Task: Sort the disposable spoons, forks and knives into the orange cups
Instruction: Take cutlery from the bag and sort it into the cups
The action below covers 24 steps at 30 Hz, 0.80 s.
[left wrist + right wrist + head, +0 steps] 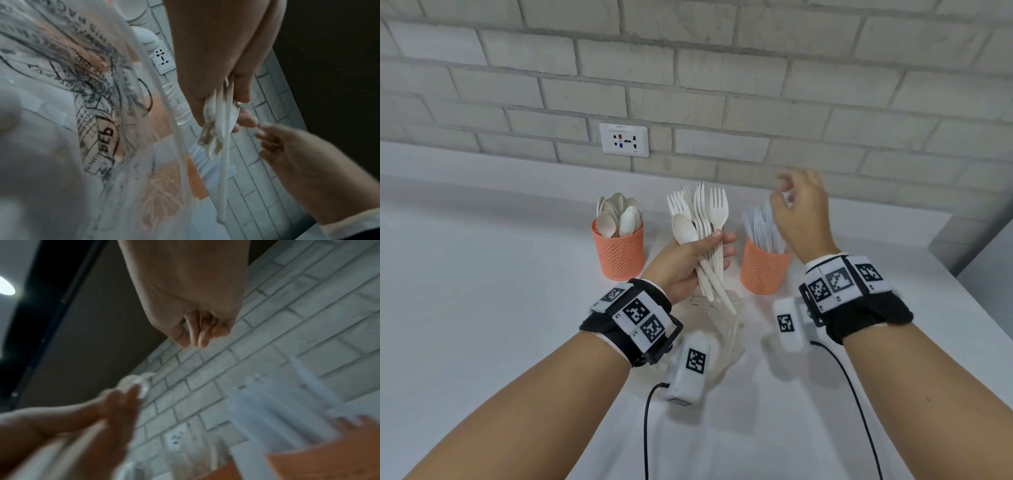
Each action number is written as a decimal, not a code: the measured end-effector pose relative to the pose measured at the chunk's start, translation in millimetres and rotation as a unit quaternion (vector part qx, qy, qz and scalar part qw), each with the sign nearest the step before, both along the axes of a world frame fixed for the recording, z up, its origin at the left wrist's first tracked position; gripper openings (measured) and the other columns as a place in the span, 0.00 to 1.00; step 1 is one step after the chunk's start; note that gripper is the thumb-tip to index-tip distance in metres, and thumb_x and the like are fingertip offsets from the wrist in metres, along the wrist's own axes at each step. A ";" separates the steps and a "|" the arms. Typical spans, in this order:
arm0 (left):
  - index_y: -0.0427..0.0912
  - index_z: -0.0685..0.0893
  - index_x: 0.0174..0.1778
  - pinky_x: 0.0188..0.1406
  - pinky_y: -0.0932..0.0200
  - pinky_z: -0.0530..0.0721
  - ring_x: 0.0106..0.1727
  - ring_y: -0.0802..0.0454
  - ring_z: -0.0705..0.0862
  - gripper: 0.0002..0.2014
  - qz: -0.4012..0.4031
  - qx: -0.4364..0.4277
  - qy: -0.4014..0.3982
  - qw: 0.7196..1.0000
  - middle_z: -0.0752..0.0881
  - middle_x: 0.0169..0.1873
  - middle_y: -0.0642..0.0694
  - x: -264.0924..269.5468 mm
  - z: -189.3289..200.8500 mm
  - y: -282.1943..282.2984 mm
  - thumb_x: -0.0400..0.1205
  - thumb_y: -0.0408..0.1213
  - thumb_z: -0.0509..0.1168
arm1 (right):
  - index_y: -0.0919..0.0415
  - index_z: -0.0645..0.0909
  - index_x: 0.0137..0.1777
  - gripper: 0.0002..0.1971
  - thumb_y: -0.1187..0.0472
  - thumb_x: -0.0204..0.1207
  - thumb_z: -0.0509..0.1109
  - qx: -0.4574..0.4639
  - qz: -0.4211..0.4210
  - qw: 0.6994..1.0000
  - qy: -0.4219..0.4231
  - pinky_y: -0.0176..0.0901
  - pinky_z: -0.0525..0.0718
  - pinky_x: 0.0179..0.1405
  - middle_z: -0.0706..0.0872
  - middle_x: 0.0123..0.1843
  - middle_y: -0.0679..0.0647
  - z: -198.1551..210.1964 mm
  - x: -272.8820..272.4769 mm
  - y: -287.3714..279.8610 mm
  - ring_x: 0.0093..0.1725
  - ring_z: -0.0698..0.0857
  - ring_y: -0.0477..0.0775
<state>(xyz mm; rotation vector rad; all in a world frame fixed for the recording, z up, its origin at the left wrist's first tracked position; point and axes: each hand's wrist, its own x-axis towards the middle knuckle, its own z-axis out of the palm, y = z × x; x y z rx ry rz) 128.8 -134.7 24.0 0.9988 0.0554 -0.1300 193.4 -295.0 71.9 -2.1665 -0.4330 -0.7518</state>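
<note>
The left hand (690, 263) has its fingers curled round a bunch of thin, cream-white forks (710, 219) with one smooth oval spoon (685, 229) in front, all standing tips up with their long flat handles poking out below the palm. This bunch is the middle mark. To the left of the bunch stands an orange cup (618, 255) made of plastic with a net of tiny holes all over its round wall, and it is full of cream spoons with rounded bowls. To the right of the bunch stands a second orange cup (762, 270) of the same holey make, holding pale, see-through white knives (763, 224) that stand upright. The right hand (799, 214) floats above and just behind that knife cup, fingers loosely bent and holding nothing; it is a bit blurred. Below the bunch, a crinkly clear plastic bag (722, 329) with black print lies on the smooth white worktop (500, 325). Behind the bunch is a wall of rough, pale grey bricks (722, 85) with a white socket plate (624, 139) on it. Both wrists wear black bands with black-and-white square patterns.
</note>
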 end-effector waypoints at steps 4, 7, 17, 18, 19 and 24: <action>0.34 0.77 0.66 0.40 0.59 0.87 0.37 0.55 0.89 0.15 -0.010 0.012 -0.022 1.000 0.90 0.35 0.48 -2.1 2.7 -1.4 0.84 0.34 0.60 | 0.60 0.84 0.43 0.08 0.57 0.79 0.67 -0.029 0.139 0.980 0.142 0.35 0.77 0.41 0.82 0.42 0.54 -1.0 -35.8 34.5 0.40 0.78 0.47; 0.35 0.79 0.62 0.43 0.56 0.89 0.40 0.52 0.90 0.12 -0.007 0.023 -0.032 0.999 0.90 0.38 0.45 -5.8 3.3 0.0 0.84 0.32 0.59 | 0.61 0.81 0.35 0.12 0.58 0.79 0.66 0.047 0.162 0.958 0.233 0.52 0.85 0.48 0.85 0.36 0.57 -5.8 -43.0 43.9 0.40 0.85 0.55; 0.37 0.79 0.44 0.34 0.60 0.84 0.25 0.58 0.80 0.08 0.010 0.114 -0.035 0.993 0.78 0.31 0.46 -19.6 3.0 8.2 0.86 0.33 0.56 | 0.67 0.77 0.49 0.08 0.61 0.81 0.62 0.136 0.169 0.970 0.113 0.53 0.76 0.33 0.77 0.33 0.62 2.0 -54.7 60.1 0.33 0.74 0.55; 0.38 0.77 0.42 0.30 0.62 0.82 0.22 0.59 0.77 0.09 0.020 0.124 -0.035 0.991 0.76 0.29 0.46 -21.7 4.6 8.5 0.86 0.33 0.56 | 0.67 0.79 0.48 0.07 0.62 0.80 0.64 0.115 0.182 0.968 0.129 0.56 0.79 0.36 0.80 0.35 0.65 -0.9 -56.8 62.4 0.34 0.77 0.56; 0.38 0.77 0.43 0.26 0.63 0.79 0.21 0.59 0.74 0.08 0.029 0.135 -0.045 0.989 0.73 0.28 0.46 -23.2 5.4 8.8 0.86 0.32 0.56 | 0.66 0.81 0.46 0.06 0.62 0.78 0.67 0.099 0.191 0.965 0.148 0.57 0.82 0.41 0.82 0.36 0.64 -4.3 -58.3 65.0 0.36 0.79 0.58; 0.44 0.78 0.65 0.22 0.60 0.74 0.22 0.56 0.71 0.16 0.092 0.296 -0.106 0.945 0.75 0.29 0.47 -26.5 2.9 12.5 0.82 0.28 0.62 | 0.63 0.81 0.43 0.12 0.52 0.75 0.71 0.097 0.198 0.955 0.199 0.42 0.80 0.39 0.80 0.34 0.56 -11.7 -67.7 73.9 0.34 0.81 0.52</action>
